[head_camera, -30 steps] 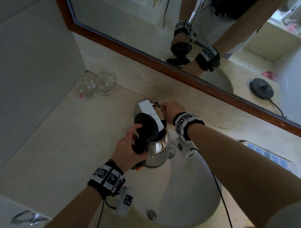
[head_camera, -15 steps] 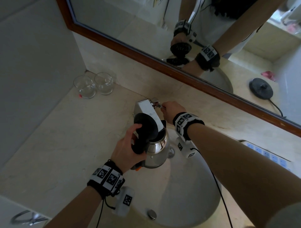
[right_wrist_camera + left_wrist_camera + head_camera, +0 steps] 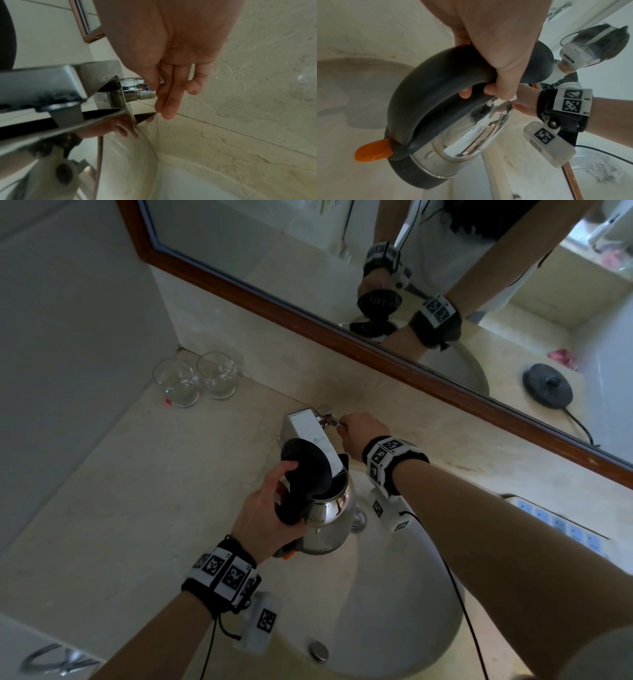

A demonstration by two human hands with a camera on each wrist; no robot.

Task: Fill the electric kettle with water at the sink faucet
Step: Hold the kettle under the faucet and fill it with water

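Observation:
A shiny steel electric kettle (image 3: 330, 518) with a black handle (image 3: 436, 86) and an orange switch (image 3: 373, 151) hangs over the sink basin (image 3: 404, 611). Its black lid (image 3: 306, 470) stands flipped up. The kettle's mouth sits under the flat chrome faucet spout (image 3: 313, 436). My left hand (image 3: 270, 515) grips the handle, fingers curled round it (image 3: 496, 70). My right hand (image 3: 359, 433) pinches the chrome faucet handle (image 3: 139, 89) at the spout's right side. Whether water runs cannot be seen.
Two clear glasses (image 3: 195, 380) stand in the back left corner of the marble counter (image 3: 120, 508). A wood-framed mirror (image 3: 308, 313) hangs behind the faucet. A white power strip (image 3: 561, 522) lies on the right. The drain plug (image 3: 318, 650) sits in the basin.

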